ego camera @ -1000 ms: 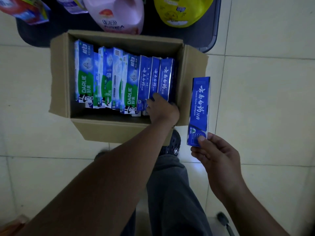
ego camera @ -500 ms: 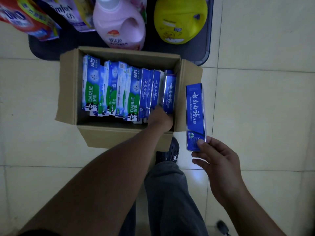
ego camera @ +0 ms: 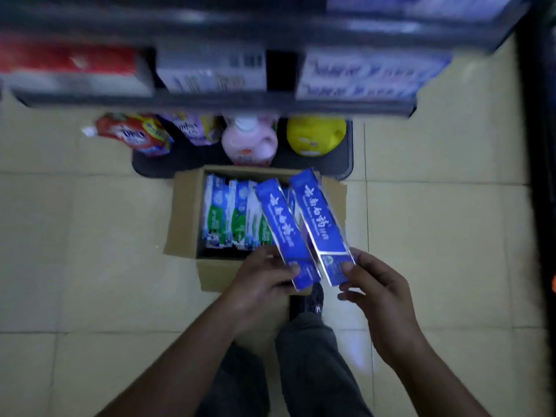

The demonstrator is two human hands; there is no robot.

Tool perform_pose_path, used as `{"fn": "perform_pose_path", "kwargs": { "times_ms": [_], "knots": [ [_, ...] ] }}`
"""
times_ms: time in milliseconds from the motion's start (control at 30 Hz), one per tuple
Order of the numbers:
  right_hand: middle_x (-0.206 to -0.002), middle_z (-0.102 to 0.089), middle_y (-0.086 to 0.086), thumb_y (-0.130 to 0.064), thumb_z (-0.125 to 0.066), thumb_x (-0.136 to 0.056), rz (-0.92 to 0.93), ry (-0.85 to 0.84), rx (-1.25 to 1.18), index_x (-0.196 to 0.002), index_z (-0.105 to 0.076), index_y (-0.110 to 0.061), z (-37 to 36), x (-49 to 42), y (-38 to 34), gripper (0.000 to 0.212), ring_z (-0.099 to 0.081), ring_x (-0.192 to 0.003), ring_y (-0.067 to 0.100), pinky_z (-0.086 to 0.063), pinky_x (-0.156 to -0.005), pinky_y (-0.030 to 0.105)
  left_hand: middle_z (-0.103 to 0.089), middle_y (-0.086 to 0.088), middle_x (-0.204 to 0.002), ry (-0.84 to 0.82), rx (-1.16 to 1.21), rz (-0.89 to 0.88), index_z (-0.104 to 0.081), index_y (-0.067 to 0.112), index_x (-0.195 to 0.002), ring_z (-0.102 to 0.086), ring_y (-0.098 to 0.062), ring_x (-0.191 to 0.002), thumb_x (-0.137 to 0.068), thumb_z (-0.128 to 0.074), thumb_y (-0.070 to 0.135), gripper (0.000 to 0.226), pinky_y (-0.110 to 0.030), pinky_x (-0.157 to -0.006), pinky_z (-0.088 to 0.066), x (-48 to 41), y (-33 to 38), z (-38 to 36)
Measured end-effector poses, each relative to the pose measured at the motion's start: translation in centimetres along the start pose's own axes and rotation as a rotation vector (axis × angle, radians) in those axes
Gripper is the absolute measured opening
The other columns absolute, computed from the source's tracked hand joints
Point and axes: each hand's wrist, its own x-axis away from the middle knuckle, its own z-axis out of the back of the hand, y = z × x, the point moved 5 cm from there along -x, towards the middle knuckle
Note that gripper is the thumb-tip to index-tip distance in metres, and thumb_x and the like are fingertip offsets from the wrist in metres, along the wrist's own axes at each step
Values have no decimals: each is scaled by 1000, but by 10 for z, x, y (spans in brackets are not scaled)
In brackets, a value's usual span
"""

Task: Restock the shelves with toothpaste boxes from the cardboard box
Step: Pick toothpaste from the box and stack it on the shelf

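Your fingers [ego camera: 355, 294] are closed on cardboard. Those of your left hand [ego camera: 261, 278] curl round the near end of one long dark-blue toothpaste box [ego camera: 282, 227], thumb on its top face. Those of your right hand [ego camera: 376, 296] pinch the near end of a second dark-blue toothpaste box [ego camera: 322, 221] the same way.

Both slant up and away from you, side by side and close together, though I cannot tell whether they touch. They hang over the right part of the open brown cardboard box [ego camera: 186, 218] on the pale tiled floor [ego camera: 90, 236]. Inside it, at the left, a row of green-and-white toothpaste boxes [ego camera: 219, 218] stands on end. Farther off, the dark shelf [ego camera: 210, 102] is blurred, with stacked stock on it.

Expect these boxes to be light and stiff along their length, but thin-walled and glossy. A hard squeeze may dent a panel, and a slack one may let it slide. Held only at the end, the far tip will likely swing. A hold nearer the middle, across the narrow sides, looks steadier for setting one on the shelf — probably your next move.
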Motion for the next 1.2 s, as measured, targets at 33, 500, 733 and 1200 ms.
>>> {"fn": "perform_pose_path", "kwargs": {
  "times_ms": [33, 500, 733, 1200],
  "knots": [
    [-104, -77, 7, -16, -67, -90, 34, -31, 13, -116, -74, -17, -12, 16, -24, 26, -70, -78, 15, -56, -62, 28, -74, -21, -109, -37, 25, -40, -55, -5, -123, -76, -28, -88, -76, -75, -12, 51, -35, -65, -61, 34, 21, -4],
    [-111, -74, 22, 2, -68, -88, 333, -315, -30, -124, -63, -12, -122, 253, -303, 39, -73, -81, 34, -61, -65, 43, -76, -15, -101, -141, -172, -599, -51, -3, -132, -74, -26, -84, -57, -85, 3, 83, -32, -63, -56, 354, 237, -47],
    [-102, -74, 28, 4, -92, -54, 550, -268, 47, -123, -62, -5, -123, 321, -363, 76, -74, -89, 39, -62, -72, 47, -70, -32, -117, -383, -201, -686, -71, -2, -120, -69, -44, -109, -61, -80, -14, 61, -53, -90, -58, 421, 275, -85],
    [-94, -76, 26, 1, -91, -42, 588, -171, -98, -119, -57, -4, -83, 318, -424, 85, -76, -77, 34, -61, -56, 42, -74, -18, -115, -117, -2, -794, -58, 25, -127, -74, -30, -87, -64, -87, 24, 69, -45, -73, -60, 455, 384, -101]
  ]
}}
